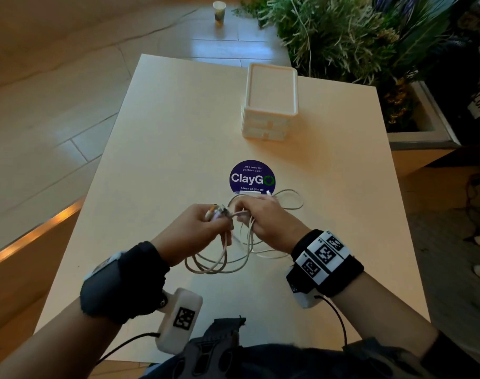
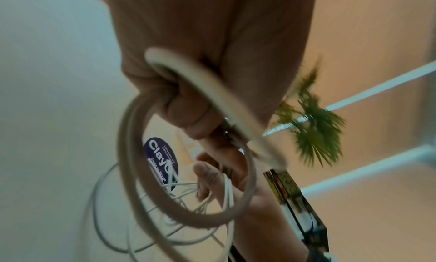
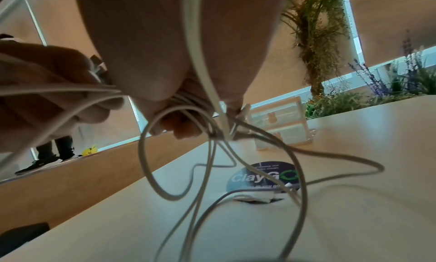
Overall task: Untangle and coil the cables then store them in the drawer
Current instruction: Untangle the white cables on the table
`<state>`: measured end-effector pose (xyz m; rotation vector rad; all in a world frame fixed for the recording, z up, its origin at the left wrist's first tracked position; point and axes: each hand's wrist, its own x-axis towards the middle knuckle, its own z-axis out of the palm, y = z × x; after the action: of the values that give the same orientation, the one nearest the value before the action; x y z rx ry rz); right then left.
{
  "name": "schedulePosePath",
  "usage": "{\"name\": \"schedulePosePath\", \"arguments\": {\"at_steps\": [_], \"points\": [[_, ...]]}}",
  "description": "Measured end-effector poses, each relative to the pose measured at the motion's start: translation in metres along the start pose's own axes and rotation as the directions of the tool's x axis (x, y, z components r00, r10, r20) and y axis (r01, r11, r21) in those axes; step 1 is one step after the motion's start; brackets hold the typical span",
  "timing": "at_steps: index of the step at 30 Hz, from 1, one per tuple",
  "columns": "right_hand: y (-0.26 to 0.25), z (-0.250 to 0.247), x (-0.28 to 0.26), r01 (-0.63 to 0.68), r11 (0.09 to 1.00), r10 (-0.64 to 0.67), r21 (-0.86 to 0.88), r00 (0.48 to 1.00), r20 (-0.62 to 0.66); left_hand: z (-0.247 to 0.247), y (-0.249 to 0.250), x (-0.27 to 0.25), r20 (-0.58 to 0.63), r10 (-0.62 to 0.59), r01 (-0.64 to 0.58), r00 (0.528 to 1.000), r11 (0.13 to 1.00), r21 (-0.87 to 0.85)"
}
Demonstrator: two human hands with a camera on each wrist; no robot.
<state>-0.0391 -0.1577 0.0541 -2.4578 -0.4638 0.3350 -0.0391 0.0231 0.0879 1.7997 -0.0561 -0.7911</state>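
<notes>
Here, both hands sit at six o'clock on the pale table (image 1: 157,138), close together. The left hand (image 1: 198,228) is curled round a bunch of connector ends and beige cables (image 1: 214,265); the right hand (image 1: 266,222) grips white cable (image 1: 290,199) loops, which trail over a round ClayGo sticker (image 1: 252,176). A white drawer unit (image 1: 269,105) stands at twelve o'clock, apparently closed. Planter greenery (image 1: 351,36) crowds two o'clock; a paper cup (image 1: 219,11) sits on the floor beyond.

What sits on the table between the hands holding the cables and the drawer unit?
Only the round ClayGo sticker, then bare table up to the drawer unit; the head view shows it.
</notes>
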Motion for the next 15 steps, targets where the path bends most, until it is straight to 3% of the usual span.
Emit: {"name": "schedulePosePath", "arguments": {"at_steps": [3, 9, 12, 15], "points": [[-0.004, -0.009, 0.003, 0.029, 0.999, -0.031, -0.036, 0.998, -0.056, 0.006, 0.005, -0.001, 0.042, -0.076, 0.084, 0.996, 0.97, -0.23], [-0.025, -0.017, 0.008, -0.013, 0.995, 0.013, 0.096, 1.0, -0.004, 0.021, 0.014, 0.005, 0.047, -0.096, 0.104, 0.994, 0.972, -0.209], [-0.023, -0.018, 0.009, -0.028, 0.999, 0.027, 0.018, 0.997, 0.07, 0.016, 0.013, 0.003, 0.102, -0.125, 0.142, 0.987, 0.972, -0.185], [-0.019, -0.014, 0.012, -0.02, 1.0, 0.02, -0.009, 0.999, 0.031, 0.016, 0.012, 0.002, 0.036, -0.12, 0.124, 0.992, 0.982, -0.142]]}}
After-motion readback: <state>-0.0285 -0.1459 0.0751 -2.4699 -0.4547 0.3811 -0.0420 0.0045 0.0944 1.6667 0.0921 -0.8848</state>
